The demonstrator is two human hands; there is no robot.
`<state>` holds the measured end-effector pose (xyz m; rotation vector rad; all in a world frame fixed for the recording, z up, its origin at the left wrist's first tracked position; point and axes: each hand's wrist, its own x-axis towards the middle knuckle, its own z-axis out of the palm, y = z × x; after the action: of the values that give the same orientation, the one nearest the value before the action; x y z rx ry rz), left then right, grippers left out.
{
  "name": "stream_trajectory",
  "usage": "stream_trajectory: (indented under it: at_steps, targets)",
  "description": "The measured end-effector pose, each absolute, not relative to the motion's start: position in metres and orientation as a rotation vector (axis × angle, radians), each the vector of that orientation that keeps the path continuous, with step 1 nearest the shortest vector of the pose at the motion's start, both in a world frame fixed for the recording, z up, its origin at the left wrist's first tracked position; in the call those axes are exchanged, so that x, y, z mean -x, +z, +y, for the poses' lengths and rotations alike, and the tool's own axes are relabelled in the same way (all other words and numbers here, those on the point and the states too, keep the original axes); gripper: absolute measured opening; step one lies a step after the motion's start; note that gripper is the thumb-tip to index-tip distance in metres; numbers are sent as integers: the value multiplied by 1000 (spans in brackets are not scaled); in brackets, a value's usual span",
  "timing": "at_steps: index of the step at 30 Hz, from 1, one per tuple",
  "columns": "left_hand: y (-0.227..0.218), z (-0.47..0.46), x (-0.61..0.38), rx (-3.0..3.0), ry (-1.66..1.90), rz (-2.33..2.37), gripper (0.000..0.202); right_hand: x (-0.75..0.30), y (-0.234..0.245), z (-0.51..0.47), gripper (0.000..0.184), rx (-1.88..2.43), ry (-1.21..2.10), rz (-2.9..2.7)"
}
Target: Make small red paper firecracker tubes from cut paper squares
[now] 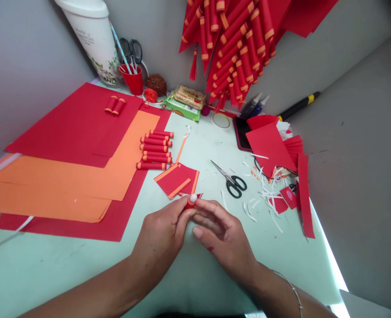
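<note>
Both my hands meet over the pale green table (83, 265), pinching a small red paper roll (192, 201) between their fingertips. My left hand (164, 238) grips it from the left, fingers curled. My right hand (223, 234) holds its right side with thumb and forefinger; a thin bracelet circles that wrist. Just beyond the roll lies a small stack of red paper pieces with orange edges (177, 179). Farther back, several finished red rolls with orange ends (156, 150) lie in a row on the paper.
Large red sheets (79, 119) and orange sheets (83, 176) cover the left. Black-handled scissors (231, 181) lie to the right, amid white and red scraps (271, 194). A cup (94, 39), red pot (132, 81), tape ring (221, 120) and hanging roll decoration (235, 48) stand at the back.
</note>
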<state>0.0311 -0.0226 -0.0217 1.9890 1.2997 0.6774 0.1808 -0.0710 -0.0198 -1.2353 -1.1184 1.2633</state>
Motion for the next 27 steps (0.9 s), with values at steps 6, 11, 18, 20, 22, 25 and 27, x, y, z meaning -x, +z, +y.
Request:
stream_trajectory:
  at_steps: [6, 11, 18, 20, 22, 25, 27]
  targets:
    - [-21, -22, -31, -2051, 742, 1283, 21, -180, -23, -73, 51, 1181, 1342, -1082]
    - [-24, -22, -31, -2161, 798, 1261, 20, -180, -24, -74, 55, 1134, 1432, -1035]
    - [-25, -20, -31, -2211, 809, 1292, 19, -179, -25, -76, 58, 1052, 1490, -1004]
    - [-24, -20, -31, -2182, 790, 1301, 18, -177, -25, -77, 59, 1060, 1491, -993]
    - [-24, -21, -31, -2160, 781, 1305, 18, -177, -24, -78, 60, 1072, 1492, -982]
    - [-25, -21, -30, -2161, 769, 1320, 19, -177, -24, -76, 59, 1097, 1507, -958]
    - [-26, -20, -30, -2169, 768, 1325, 19, -178, -23, -75, 57, 1115, 1519, -947]
